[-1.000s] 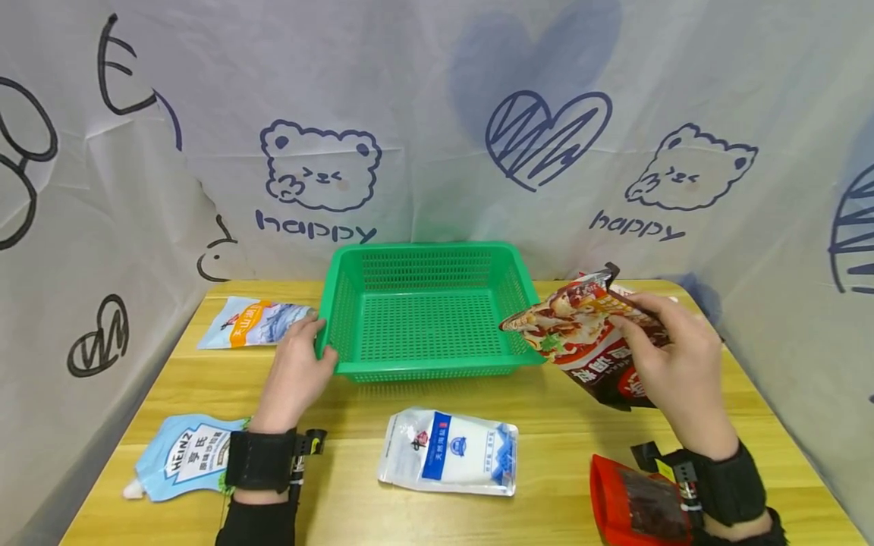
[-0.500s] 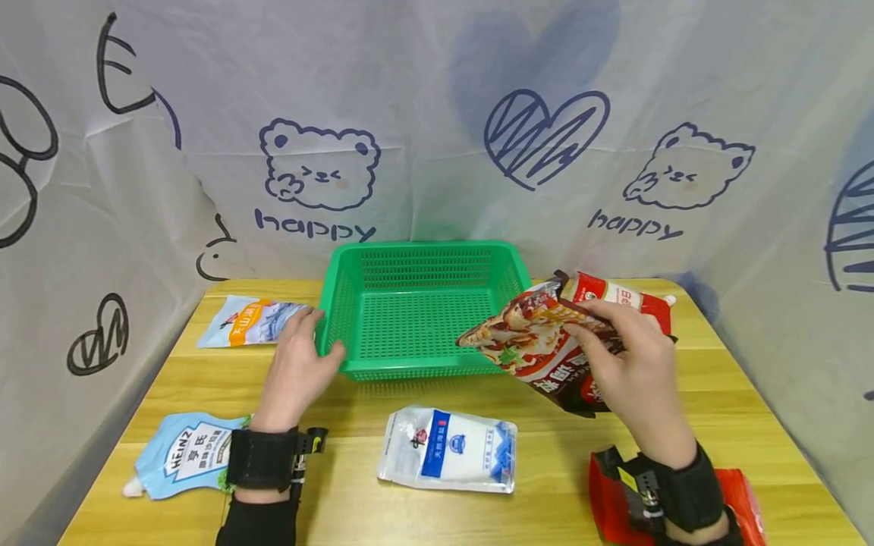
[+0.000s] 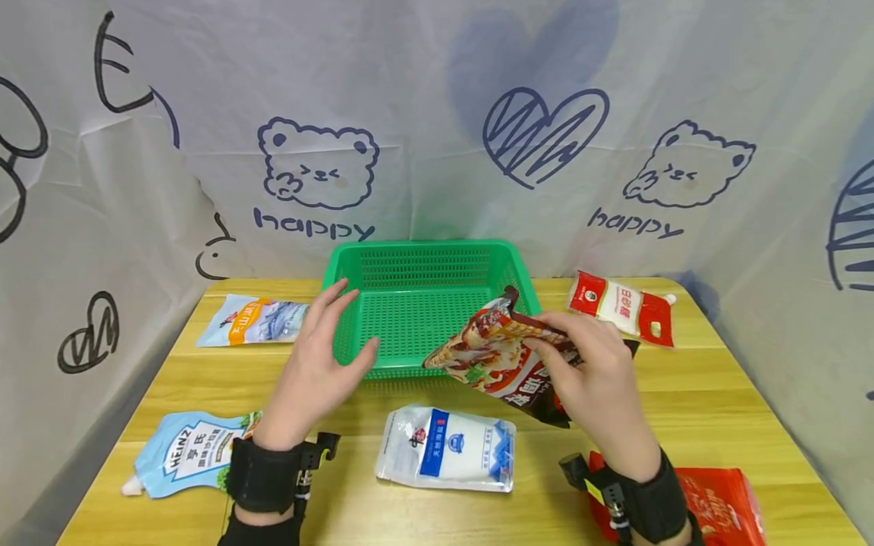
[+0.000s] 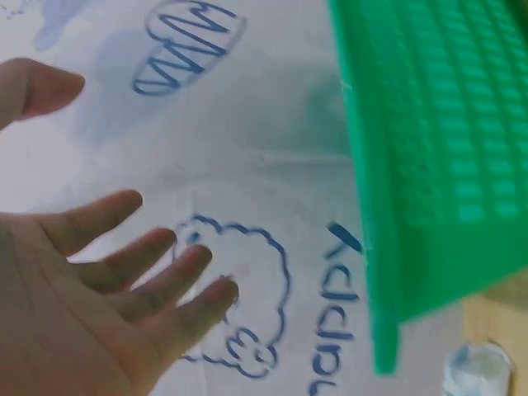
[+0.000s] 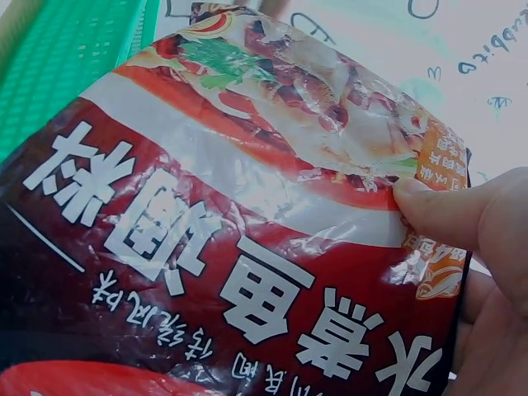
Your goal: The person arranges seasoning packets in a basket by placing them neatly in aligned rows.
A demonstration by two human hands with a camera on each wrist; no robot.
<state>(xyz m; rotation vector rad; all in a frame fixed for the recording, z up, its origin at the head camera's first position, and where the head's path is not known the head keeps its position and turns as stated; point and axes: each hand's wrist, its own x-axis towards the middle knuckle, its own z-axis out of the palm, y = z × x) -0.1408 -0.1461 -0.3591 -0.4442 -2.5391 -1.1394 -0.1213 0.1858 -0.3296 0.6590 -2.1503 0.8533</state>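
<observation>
My right hand (image 3: 590, 371) pinches the edge of a dark red seasoning packet (image 3: 505, 353) with a food picture on its front. The packet hangs tilted over the near right part of the green basket (image 3: 437, 371); the right wrist view shows the thumb on the face of the packet (image 5: 247, 214). My left hand (image 3: 317, 356) hovers above the basket's left near corner, its fingers spread and holding nothing. In the left wrist view the palm of the left hand (image 4: 107, 289) shows, apart from the basket's rim (image 4: 375, 206).
A blue-white pouch (image 3: 253, 320) lies left of the basket, a red-white pouch (image 3: 623, 307) to its right. In front are a Heinz spouted pouch (image 3: 194, 455), a white-blue salt bag (image 3: 447, 449) and a red bag (image 3: 720, 504), partly behind the right wrist. White printed cloth hangs behind.
My right hand has carried the packet leftward to the basket, uncovering the red-white pouch. The left hand has let go of the basket's left rim and shifted right, fingers lifted.
</observation>
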